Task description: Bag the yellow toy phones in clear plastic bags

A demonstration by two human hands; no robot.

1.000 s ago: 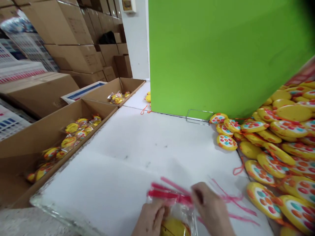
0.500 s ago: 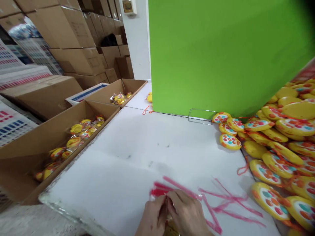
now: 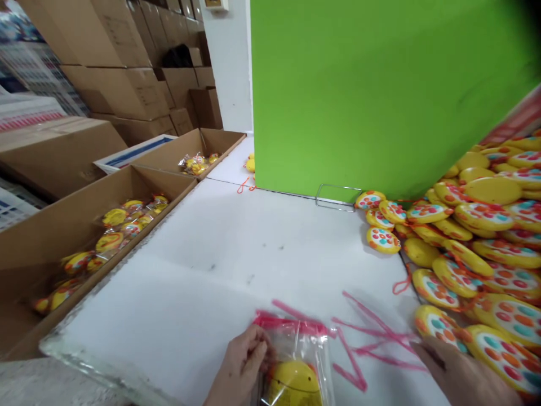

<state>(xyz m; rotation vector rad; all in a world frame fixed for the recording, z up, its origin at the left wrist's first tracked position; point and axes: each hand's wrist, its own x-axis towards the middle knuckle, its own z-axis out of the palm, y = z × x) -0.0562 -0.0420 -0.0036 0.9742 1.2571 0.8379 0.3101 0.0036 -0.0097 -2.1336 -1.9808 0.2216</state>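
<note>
A clear plastic bag (image 3: 327, 361) with a pink strip along its top edge lies near the table's front edge. Inside it sits a yellow toy (image 3: 295, 379) with a smiling face; its lower part is cut off by the picture's edge. My left hand (image 3: 247, 358) grips the bag's left side, thumb and fingers closed on the plastic. My right hand (image 3: 462, 375) is off to the right, apart from the bag, blurred by motion. Its fingertips are beside loose pink strips (image 3: 384, 332) and the nearest spotted toys, and whether they hold anything is unclear.
Yellow toys with coloured dots and orange loops form a heap (image 3: 486, 225) on the right. Open cartons (image 3: 105, 197) with bagged toys stand along the left edge. A green panel (image 3: 359, 96) rises behind the white table (image 3: 211, 237), with a wire frame (image 3: 338, 197) at its foot.
My hands were together over the bag's top; now my right hand has moved away to the right. My left hand keeps the bag, whose toy now shows. The view has shifted slightly.
</note>
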